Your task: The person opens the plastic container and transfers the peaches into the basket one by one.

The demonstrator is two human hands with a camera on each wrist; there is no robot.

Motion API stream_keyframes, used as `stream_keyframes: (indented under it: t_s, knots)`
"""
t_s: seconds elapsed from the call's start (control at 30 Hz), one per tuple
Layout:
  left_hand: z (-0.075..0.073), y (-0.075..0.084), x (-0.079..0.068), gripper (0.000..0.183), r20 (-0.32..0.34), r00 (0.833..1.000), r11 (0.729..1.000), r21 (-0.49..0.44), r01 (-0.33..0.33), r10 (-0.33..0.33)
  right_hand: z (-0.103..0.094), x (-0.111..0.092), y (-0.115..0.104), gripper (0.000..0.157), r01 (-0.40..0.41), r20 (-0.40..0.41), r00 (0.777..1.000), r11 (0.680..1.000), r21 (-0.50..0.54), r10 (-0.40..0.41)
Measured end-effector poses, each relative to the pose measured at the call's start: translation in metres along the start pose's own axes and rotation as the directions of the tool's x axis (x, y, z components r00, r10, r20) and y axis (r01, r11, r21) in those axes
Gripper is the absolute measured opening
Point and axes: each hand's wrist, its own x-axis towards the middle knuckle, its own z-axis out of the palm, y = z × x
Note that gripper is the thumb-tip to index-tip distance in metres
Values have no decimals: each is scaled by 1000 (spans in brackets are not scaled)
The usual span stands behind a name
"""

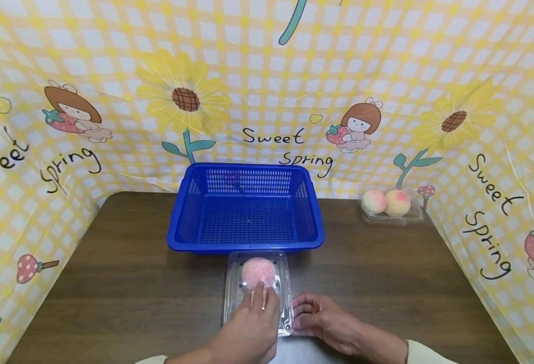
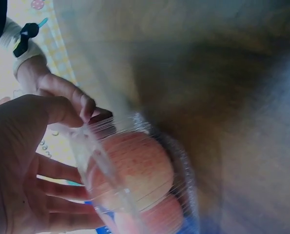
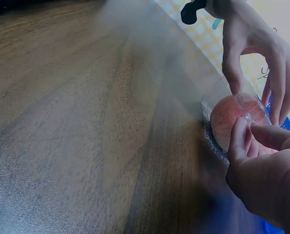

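A clear plastic clamshell box (image 1: pixel 228 293) lies on the table right in front of the blue basket. Inside it, the head view shows a pink peach (image 1: pixel 258 270) at the far end. Two peaches can be made out through the plastic in the left wrist view, the nearer one larger there (image 2: pixel 140 163). My left hand (image 1: pixel 254 323) is over the near half of the box, thumb and extended fingers touching the lid. At the box's right edge, my right hand (image 1: pixel 323 321) pinches the plastic between thumb and fingers. The left hand hides the near contents from above.
The blue mesh basket (image 1: pixel 249 246) stands just beyond the box. At the back right sits another clear box (image 1: pixel 410 215) with two pale pink peaches (image 1: pixel 374 202). A checked cloth (image 1: pixel 258 76) walls the brown table (image 1: pixel 126 273) at the back and sides.
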Motion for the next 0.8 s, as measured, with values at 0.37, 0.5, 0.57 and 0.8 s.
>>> stream_keyframes:
  t_s: [0.37,0.5,0.57,0.8]
  knots:
    - [-6,1,4,58,18,1000,998,56,-8,7,0,0,1,37,3,-11,1000,1000,9,-3]
    - [-3,5,3,42,-17,1000,992,126,-24,26,1,-1,1,37,1,-13,1000,1000,20,-1]
    - [1,9,2,42,-53,998,984,177,-33,43,2,-1,1,36,-1,-18,1000,1000,21,1]
    - [9,15,2,57,-114,992,962,271,-20,52,5,-1,1,36,-2,-28,1000,1000,25,2]
